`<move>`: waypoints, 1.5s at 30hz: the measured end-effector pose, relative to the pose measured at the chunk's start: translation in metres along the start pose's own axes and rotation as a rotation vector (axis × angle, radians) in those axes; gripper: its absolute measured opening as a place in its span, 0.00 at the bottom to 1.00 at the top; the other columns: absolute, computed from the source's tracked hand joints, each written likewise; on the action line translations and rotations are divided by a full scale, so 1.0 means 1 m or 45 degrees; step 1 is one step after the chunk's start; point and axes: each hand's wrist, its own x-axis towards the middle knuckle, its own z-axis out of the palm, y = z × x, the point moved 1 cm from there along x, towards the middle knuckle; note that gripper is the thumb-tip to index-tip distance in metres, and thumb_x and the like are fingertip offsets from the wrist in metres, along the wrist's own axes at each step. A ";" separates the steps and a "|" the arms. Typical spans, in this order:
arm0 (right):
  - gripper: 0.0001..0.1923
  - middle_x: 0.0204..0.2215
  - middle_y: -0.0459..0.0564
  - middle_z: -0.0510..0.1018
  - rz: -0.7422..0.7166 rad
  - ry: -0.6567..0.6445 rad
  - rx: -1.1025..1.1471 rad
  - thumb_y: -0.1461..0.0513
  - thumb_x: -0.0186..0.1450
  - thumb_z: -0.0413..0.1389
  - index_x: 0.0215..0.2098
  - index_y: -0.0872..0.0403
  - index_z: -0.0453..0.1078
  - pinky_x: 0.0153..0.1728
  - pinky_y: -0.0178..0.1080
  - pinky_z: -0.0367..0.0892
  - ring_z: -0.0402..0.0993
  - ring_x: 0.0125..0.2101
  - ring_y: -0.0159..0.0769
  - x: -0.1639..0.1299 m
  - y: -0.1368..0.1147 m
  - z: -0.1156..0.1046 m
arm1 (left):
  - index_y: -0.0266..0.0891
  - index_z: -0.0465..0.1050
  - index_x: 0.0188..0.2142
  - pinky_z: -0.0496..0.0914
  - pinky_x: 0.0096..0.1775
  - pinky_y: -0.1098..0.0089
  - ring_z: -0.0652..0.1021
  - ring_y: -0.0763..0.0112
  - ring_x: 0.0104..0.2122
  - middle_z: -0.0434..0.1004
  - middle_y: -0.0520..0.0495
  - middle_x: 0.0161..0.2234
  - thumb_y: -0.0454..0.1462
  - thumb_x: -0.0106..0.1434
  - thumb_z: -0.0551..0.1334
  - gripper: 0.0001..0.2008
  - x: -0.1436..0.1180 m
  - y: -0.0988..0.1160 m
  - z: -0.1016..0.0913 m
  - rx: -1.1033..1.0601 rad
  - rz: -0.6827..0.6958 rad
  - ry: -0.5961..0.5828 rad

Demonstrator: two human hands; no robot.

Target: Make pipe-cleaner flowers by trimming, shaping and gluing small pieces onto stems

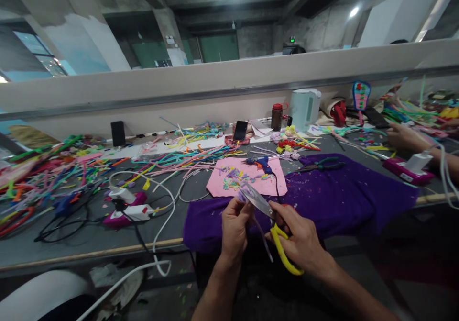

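My right hand grips yellow-handled scissors whose blades point up and left toward my left hand. My left hand pinches a small lilac piece at the blade tips, with a thin strand hanging below. Both hands hover over the near edge of a purple cloth. Just beyond lies a pink sheet scattered with small coloured cuttings, and a blue glue gun rests on its far side.
Heaps of coloured pipe cleaners cover the grey table's left and back. White cables and a power strip lie left. Pliers, two phones, a white kettle and a jar stand behind. Another person's hand rests at right.
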 end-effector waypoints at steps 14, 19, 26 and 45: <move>0.28 0.37 0.55 0.72 -0.035 -0.005 0.046 0.58 0.60 0.56 0.57 0.55 0.58 0.31 0.36 0.67 0.70 0.35 0.38 -0.002 0.004 0.006 | 0.36 0.72 0.31 0.52 0.17 0.81 0.58 0.86 0.15 0.64 0.58 0.19 0.38 0.48 0.68 0.12 0.000 -0.005 -0.002 0.011 -0.018 -0.014; 0.29 0.38 0.55 0.72 -0.036 -0.013 0.106 0.59 0.60 0.56 0.58 0.54 0.56 0.33 0.38 0.67 0.69 0.36 0.39 -0.002 0.005 0.008 | 0.36 0.71 0.30 0.52 0.17 0.81 0.56 0.86 0.13 0.61 0.59 0.16 0.38 0.48 0.68 0.11 -0.001 -0.006 -0.001 0.017 -0.017 -0.016; 0.29 0.38 0.54 0.72 0.017 -0.001 0.036 0.59 0.58 0.58 0.57 0.53 0.58 0.33 0.37 0.66 0.69 0.37 0.40 -0.001 0.001 0.005 | 0.37 0.72 0.31 0.53 0.17 0.81 0.56 0.86 0.14 0.62 0.59 0.17 0.38 0.50 0.67 0.10 -0.002 -0.005 -0.001 0.043 0.020 -0.037; 0.29 0.37 0.53 0.72 0.032 -0.003 -0.060 0.57 0.57 0.58 0.56 0.53 0.60 0.34 0.38 0.65 0.70 0.35 0.40 0.001 -0.002 0.000 | 0.36 0.71 0.30 0.53 0.18 0.80 0.55 0.86 0.14 0.62 0.59 0.17 0.38 0.49 0.68 0.10 0.000 -0.005 -0.005 0.036 0.010 -0.020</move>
